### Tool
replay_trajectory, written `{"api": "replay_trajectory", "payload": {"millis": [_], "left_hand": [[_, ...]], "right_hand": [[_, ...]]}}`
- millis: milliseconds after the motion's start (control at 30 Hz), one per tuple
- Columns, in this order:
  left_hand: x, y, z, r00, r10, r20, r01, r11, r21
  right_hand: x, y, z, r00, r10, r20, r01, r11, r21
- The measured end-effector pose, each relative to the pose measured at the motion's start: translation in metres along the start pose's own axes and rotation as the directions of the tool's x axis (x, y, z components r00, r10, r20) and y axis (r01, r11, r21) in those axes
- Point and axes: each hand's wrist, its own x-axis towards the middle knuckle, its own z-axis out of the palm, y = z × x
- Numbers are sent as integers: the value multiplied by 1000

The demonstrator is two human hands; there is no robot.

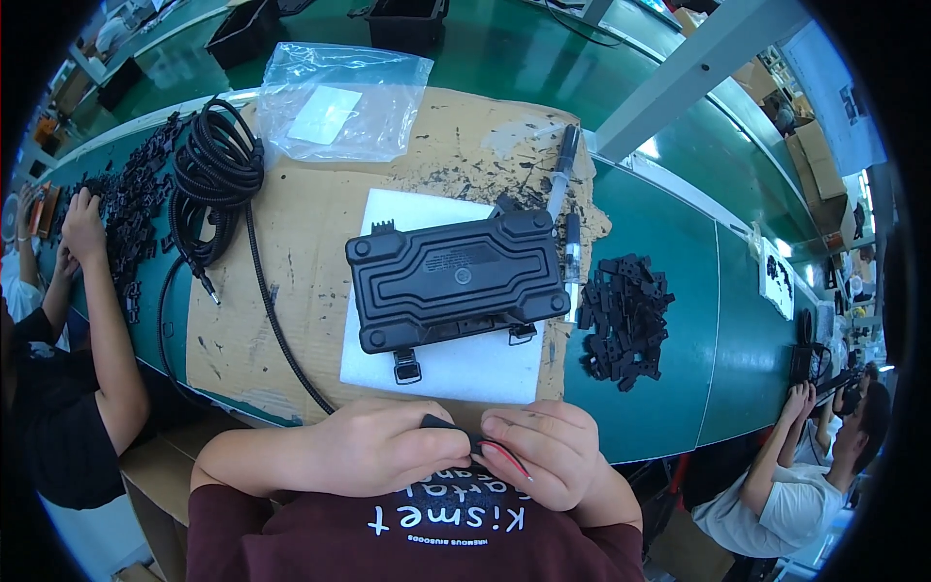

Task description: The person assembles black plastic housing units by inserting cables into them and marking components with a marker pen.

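Note:
Close to my body, my left hand is closed round a black cable end. My right hand pinches the same piece from the other side, and thin red and black wires stick out under its fingers. A ribbed black cable runs from a coil at the left down to my left hand. Beyond my hands, a black plastic case with latches on its near side lies on a white foam sheet. The fingers cover much of the held piece.
Stained cardboard covers part of the green table. Small black parts lie in a pile at right and another at left. Two marker-like tubes lie beside the case; a clear bag is behind. Co-workers sit at both sides.

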Motion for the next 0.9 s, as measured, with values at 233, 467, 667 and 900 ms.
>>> {"api": "replay_trajectory", "payload": {"millis": [233, 467, 667, 900], "left_hand": [[0, 4, -1, 995, -78, 66, 80, 996, -25], [3, 7, -6, 949, -252, 189, 289, 934, -208], [-1, 9, 0, 858, -431, 279, 513, 692, -509], [-13, 12, 8, 865, -485, 132, 478, 713, -513]], "right_hand": [[3, 0, 1, 999, -41, 22, 40, 999, 31], [-3, 0, 14, 998, 55, -35, -47, 981, 186], [-9, 0, 18, 980, 195, -48, -166, 918, 359], [-10, -6, 18, 932, 348, -104, -300, 899, 320]]}}
